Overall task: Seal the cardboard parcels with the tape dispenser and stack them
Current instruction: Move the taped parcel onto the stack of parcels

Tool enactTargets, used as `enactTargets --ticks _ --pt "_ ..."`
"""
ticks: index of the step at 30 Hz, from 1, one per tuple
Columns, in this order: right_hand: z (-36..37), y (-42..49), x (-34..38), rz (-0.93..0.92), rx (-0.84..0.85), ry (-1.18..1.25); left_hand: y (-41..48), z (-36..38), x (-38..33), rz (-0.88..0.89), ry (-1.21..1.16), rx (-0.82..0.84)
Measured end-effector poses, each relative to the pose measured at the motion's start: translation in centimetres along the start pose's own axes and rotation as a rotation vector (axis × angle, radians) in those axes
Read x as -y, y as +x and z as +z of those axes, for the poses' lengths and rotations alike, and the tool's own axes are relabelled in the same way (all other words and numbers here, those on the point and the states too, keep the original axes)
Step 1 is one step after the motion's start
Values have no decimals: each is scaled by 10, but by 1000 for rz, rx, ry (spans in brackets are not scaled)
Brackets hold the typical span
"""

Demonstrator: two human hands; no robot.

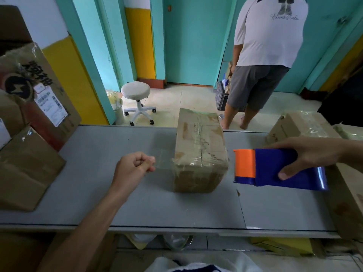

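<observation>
Left hand [135, 166] pinches what appears to be a tape tail [164, 160] off the box [200, 152], right hand [308, 154] grips the dispenser [271, 167]; slack could fold the tape onto itself.

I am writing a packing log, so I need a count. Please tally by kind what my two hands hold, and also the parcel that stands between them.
Tape dispenser: 1
Strip of clear tape: 1
Cardboard parcel: 1
Total: 3
</observation>
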State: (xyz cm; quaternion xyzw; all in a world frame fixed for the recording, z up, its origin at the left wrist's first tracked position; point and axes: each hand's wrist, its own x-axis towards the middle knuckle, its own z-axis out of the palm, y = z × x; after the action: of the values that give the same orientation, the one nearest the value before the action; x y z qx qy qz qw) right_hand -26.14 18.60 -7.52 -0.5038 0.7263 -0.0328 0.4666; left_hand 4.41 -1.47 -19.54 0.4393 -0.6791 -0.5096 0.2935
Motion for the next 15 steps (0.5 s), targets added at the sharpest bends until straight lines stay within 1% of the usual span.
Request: enactTargets --ticks 3,6,8,15 --pt "-7 3 -3 55 -10 -41 -1 12 -10 -2 3 35" --pt "-15 4 -9 127 18 -121 -3 20 -8 -74 -63 6" --pt "-17 6 -13 135 47 -118 -5 25 -7 -77 -27 -10" --pt "-15 17 -18 175 63 -129 -2 39 4 -52 138 -68"
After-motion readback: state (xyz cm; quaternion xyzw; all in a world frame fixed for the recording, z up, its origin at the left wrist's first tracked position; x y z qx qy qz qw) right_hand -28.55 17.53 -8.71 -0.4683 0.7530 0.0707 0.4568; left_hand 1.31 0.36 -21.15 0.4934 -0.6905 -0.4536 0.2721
